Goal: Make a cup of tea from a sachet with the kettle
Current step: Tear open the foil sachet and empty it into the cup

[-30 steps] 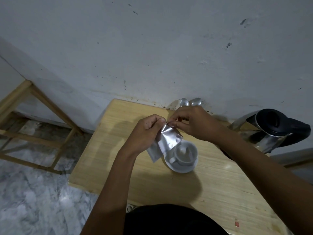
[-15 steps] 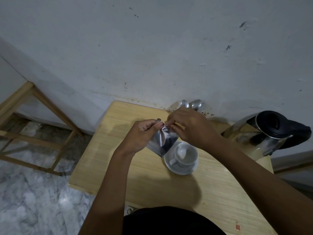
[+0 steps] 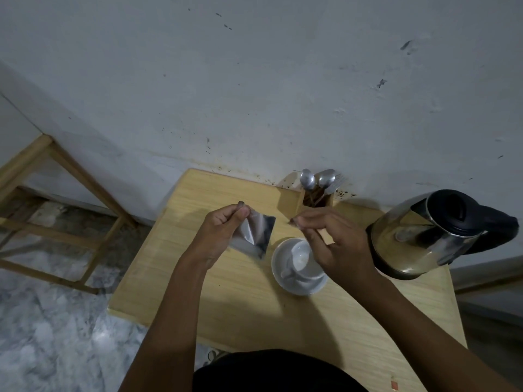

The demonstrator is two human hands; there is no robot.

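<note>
Head view: my left hand (image 3: 223, 233) pinches the silver sachet (image 3: 256, 236) by its top corner, above the counter (image 3: 240, 301). My right hand (image 3: 336, 244) hovers over the white cup (image 3: 300, 258) on its saucer (image 3: 297, 284), fingertips pinched together; whether on anything, I cannot tell. Kettle (image 3: 424, 236) stands at right.

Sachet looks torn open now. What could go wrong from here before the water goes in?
1. The left hand pinches the silver sachet only at one top corner, beside the cup rather than over it; a loose grip or tilt might spill contents on the table.
2. The right hand hovers right over the cup on its saucer; a careless move may knock it.
3. The kettle stands close by that right forearm.
</note>
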